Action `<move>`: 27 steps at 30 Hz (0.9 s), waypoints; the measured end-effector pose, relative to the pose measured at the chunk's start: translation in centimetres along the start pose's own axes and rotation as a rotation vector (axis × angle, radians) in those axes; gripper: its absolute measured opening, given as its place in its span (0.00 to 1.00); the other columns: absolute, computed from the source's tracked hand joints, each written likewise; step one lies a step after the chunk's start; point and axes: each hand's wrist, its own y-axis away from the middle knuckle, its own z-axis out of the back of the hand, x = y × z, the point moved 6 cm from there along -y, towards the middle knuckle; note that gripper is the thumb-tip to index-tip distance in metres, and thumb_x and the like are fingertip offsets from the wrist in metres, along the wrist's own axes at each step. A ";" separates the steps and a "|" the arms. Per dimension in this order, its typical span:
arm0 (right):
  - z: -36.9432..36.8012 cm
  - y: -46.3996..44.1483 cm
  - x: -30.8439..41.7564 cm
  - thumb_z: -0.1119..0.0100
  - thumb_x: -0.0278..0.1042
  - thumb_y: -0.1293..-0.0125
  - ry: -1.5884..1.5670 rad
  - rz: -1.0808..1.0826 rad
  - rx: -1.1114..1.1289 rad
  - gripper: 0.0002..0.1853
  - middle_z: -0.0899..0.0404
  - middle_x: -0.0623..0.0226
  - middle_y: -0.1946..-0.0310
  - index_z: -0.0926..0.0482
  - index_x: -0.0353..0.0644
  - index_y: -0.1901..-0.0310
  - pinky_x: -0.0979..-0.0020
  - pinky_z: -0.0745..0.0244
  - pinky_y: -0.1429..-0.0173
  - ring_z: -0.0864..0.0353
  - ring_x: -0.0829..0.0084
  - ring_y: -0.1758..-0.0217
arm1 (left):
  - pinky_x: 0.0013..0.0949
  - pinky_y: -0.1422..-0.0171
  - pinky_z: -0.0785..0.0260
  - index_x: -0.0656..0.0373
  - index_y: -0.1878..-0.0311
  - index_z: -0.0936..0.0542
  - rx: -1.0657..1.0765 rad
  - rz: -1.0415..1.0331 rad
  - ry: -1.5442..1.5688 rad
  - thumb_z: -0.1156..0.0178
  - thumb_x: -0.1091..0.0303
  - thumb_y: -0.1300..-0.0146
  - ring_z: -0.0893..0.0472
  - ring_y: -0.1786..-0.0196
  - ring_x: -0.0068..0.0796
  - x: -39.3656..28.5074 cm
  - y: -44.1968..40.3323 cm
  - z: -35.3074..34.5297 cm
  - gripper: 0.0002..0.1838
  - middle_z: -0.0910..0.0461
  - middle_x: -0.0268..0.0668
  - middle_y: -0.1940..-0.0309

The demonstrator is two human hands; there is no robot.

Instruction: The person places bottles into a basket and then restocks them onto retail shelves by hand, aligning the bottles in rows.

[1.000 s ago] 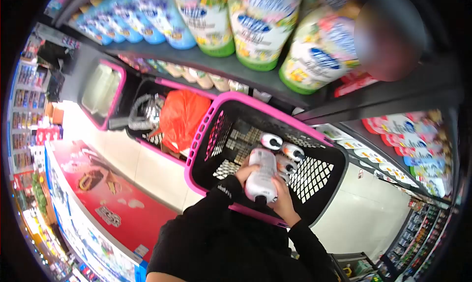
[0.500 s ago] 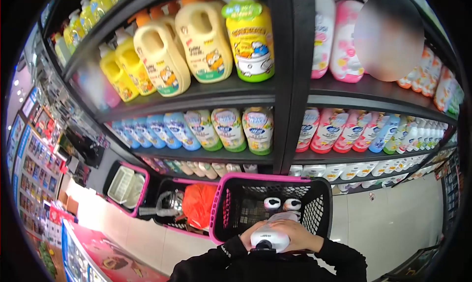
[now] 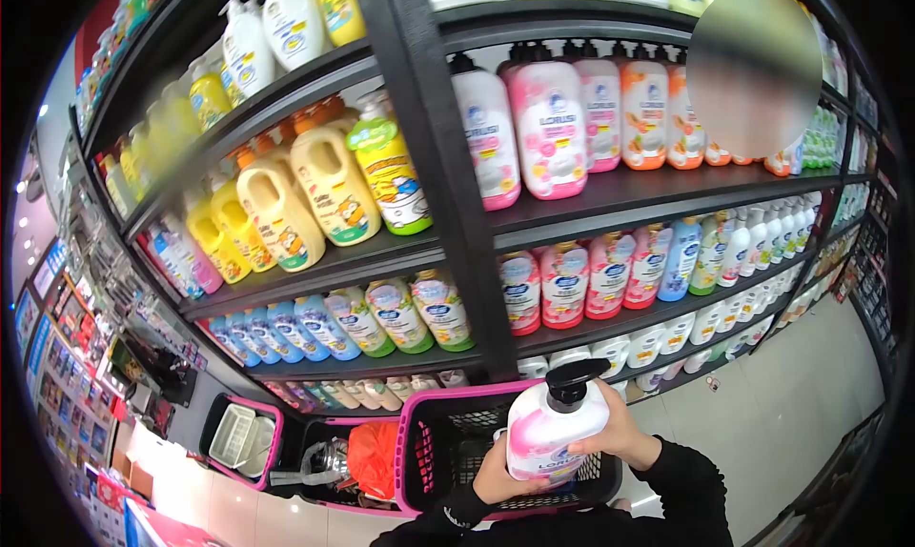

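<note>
My two hands hold a white and pink pump bottle [image 3: 553, 435] with a black pump head and "LORUSI" lettering. It is nearly upright, leaning slightly, over a black basket with a pink rim [image 3: 405, 452]. My left hand [image 3: 498, 478] is closed around the lower left side of the bottle. On its right side my right hand [image 3: 620, 427] grips it, the thumb across the front. The bottle and hands hide much of the basket's inside. Similar pink pump bottles [image 3: 551, 132] stand on the shelf ahead.
Black shelving [image 3: 610, 199] rises in front, packed with bottles, with an upright post [image 3: 419, 156] between bays. Left of the basket are a second basket holding a red-orange bag [image 3: 372, 459] and a smaller one with pale trays [image 3: 232, 436]. Tiled floor [image 3: 791, 385] extends to the right.
The bottle has been lifted and turned more upright, its pump now pointing up. Both hands have risen with it. My view has tilted upward and shifted right, showing more of the upper shelves.
</note>
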 end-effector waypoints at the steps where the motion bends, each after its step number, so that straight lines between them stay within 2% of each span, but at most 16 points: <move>1: 0.7 0.4 1.1 0.26 0.31 0.65 0.000 0.010 -0.010 0.39 0.29 0.65 0.55 0.35 0.36 0.48 0.72 0.36 0.45 0.30 0.75 0.50 | 0.34 0.39 0.41 0.64 0.40 0.40 -0.035 -0.032 -0.004 0.28 0.67 0.60 0.32 0.43 0.31 -0.6 -0.5 -1.1 0.43 0.33 0.42 0.46; 6: 5.7 3.0 7.1 0.26 0.30 0.64 0.066 0.011 0.080 0.38 0.29 0.67 0.55 0.35 0.36 0.48 0.73 0.36 0.46 0.31 0.76 0.51 | 0.33 0.40 0.40 0.65 0.41 0.39 -0.064 -0.128 -0.072 0.29 0.69 0.60 0.31 0.45 0.30 -1.6 -3.6 -7.6 0.42 0.31 0.41 0.48; 8: 8.4 4.2 8.6 0.26 0.32 0.62 0.131 0.005 0.174 0.39 0.30 0.65 0.53 0.37 0.36 0.46 0.72 0.36 0.45 0.31 0.75 0.49 | 0.35 0.41 0.39 0.65 0.42 0.39 -0.062 -0.139 0.077 0.29 0.71 0.60 0.30 0.45 0.31 -2.4 -5.4 -11.1 0.40 0.30 0.40 0.48; 11: 12.6 6.3 11.5 0.27 0.33 0.60 0.178 0.074 0.113 0.41 0.32 0.63 0.52 0.41 0.37 0.43 0.71 0.37 0.44 0.33 0.73 0.46 | 0.36 0.41 0.37 0.67 0.42 0.38 -0.061 -0.183 0.173 0.32 0.72 0.58 0.29 0.46 0.32 -3.1 -8.4 -16.4 0.38 0.29 0.42 0.49; 12: 14.0 6.8 12.2 0.28 0.28 0.60 0.264 0.059 0.154 0.46 0.36 0.63 0.47 0.46 0.36 0.40 0.69 0.38 0.41 0.35 0.74 0.44 | 0.36 0.41 0.37 0.67 0.42 0.38 -0.052 -0.186 0.163 0.32 0.72 0.58 0.29 0.46 0.32 -2.5 -9.2 -18.0 0.38 0.29 0.42 0.49; 15: 17.4 7.9 14.2 0.29 0.31 0.56 0.156 0.147 0.059 0.44 0.37 0.61 0.47 0.47 0.36 0.40 0.70 0.38 0.41 0.36 0.73 0.43 | 0.37 0.43 0.36 0.69 0.43 0.39 -0.077 -0.191 0.296 0.31 0.66 0.58 0.28 0.47 0.36 -1.8 -12.0 -21.8 0.39 0.30 0.44 0.49; 17: 19.4 8.7 15.0 0.30 0.30 0.55 0.156 0.171 0.060 0.44 0.39 0.61 0.45 0.49 0.36 0.39 0.70 0.39 0.40 0.37 0.73 0.42 | 0.34 0.42 0.36 0.69 0.44 0.37 -0.075 -0.203 0.415 0.33 0.66 0.56 0.27 0.49 0.32 -2.3 -13.5 -23.9 0.36 0.28 0.42 0.51; 21: 21.9 10.2 16.2 0.31 0.34 0.55 0.178 0.210 0.098 0.46 0.40 0.60 0.44 0.50 0.36 0.37 0.70 0.41 0.39 0.40 0.71 0.40 | 0.33 0.44 0.35 0.69 0.45 0.36 -0.182 -0.262 0.430 0.32 0.65 0.57 0.27 0.50 0.31 -2.3 -15.2 -25.8 0.37 0.27 0.42 0.52; 27: 24.8 10.3 16.7 0.33 0.39 0.53 0.463 0.109 0.181 0.41 0.34 0.56 0.47 0.44 0.35 0.40 0.69 0.38 0.41 0.33 0.67 0.43 | 0.32 0.45 0.35 0.69 0.46 0.36 -0.243 -0.320 0.358 0.32 0.64 0.57 0.27 0.50 0.30 -4.1 -17.9 -26.0 0.36 0.27 0.41 0.53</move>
